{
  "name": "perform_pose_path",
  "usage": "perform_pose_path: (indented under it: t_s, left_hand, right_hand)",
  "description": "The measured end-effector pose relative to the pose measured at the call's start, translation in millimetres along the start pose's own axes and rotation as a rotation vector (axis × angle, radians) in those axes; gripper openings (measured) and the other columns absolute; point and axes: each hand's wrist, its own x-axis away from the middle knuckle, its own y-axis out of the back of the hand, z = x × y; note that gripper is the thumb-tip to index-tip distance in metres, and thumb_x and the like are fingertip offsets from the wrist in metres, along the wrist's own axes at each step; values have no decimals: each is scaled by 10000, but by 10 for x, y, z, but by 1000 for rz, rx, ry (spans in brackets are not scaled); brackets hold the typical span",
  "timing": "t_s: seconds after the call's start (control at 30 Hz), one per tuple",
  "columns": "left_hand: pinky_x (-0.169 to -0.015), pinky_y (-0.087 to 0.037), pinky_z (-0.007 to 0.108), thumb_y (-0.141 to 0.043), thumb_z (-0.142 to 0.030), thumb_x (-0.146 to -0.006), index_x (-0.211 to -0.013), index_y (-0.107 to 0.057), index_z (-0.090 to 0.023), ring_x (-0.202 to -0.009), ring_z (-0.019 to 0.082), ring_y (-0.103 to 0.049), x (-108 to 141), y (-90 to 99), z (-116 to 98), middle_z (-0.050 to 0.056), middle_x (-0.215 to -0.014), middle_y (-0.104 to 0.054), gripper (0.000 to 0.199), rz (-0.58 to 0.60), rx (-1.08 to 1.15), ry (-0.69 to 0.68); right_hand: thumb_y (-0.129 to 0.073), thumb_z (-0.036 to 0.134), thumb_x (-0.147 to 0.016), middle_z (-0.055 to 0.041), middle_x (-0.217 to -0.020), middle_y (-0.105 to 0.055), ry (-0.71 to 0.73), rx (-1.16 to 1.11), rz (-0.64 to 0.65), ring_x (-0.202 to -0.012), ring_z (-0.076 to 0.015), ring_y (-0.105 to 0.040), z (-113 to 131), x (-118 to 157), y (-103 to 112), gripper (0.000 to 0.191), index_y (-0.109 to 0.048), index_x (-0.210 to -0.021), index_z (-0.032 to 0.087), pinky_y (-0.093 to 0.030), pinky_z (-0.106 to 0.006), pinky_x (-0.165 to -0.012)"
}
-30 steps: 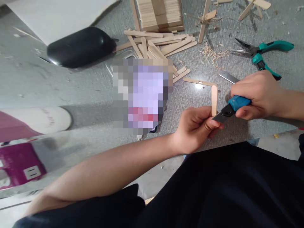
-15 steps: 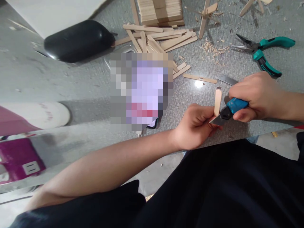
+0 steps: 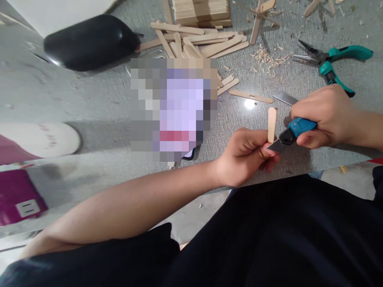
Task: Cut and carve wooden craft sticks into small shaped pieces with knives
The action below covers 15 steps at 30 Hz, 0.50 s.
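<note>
A short wooden stick (image 3: 272, 124) with a rounded top stands up out of my left hand (image 3: 247, 157), which is closed around its lower part. My right hand (image 3: 324, 115) grips a blue and black utility knife (image 3: 301, 126). Its blade reaches to the fingertips of my left hand, beside the stick's lower end. Just above my hands lie a wooden stick with a small notch (image 3: 251, 96) and a flat metal strip (image 3: 284, 98), whose right end is hidden behind my right hand.
Teal-handled pliers (image 3: 324, 59) lie at the upper right, near wood shavings (image 3: 267, 57). Loose sticks (image 3: 209, 42) and a bundle (image 3: 202, 12) are at the top. A black case (image 3: 91, 43), a blurred phone (image 3: 182, 107) and a purple box (image 3: 20, 197) lie leftward.
The knife and my right hand have shifted slightly right, and the blade sits a little farther from the stick's base. The whole view has moved slightly.
</note>
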Motion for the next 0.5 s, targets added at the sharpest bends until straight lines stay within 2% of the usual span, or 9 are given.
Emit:
perform_pose_path:
  t_s: [0.17, 0.37, 0.5]
  left_hand:
    - [-441, -431, 240, -777, -742, -1074, -695, -709, -208, -408, 107, -534, -11, 4, -36, 2, -516, -603, 659, 16, -98, -19]
    - [-463, -435, 250, -781, -623, -1104, -669, -685, -218, -427, 121, -556, -7, -2, -64, -1, -503, -601, 602, 14, -206, -41]
    - [-496, -436, 260, -755, -552, -1123, -685, -675, -227, -485, 134, -582, 0, -4, -45, -11, -511, -594, 551, -6, -285, -90]
  right_hand:
    - [-185, 1032, -1040, 3, -593, -367, 2, 43, 8, -582, -160, -331, 13, -7, 7, 857, -377, -726, 258, -184, -392, -620]
    - [-268, 1065, -1004, -9, -586, -372, -25, 3, -2, -582, -176, -328, 7, 13, -20, 865, -392, -718, 259, -155, -413, -656]
    - [-221, 1060, -1008, -16, -585, -378, -37, 39, 11, -587, -179, -322, 23, 21, -33, 869, -388, -719, 258, -151, -416, -662]
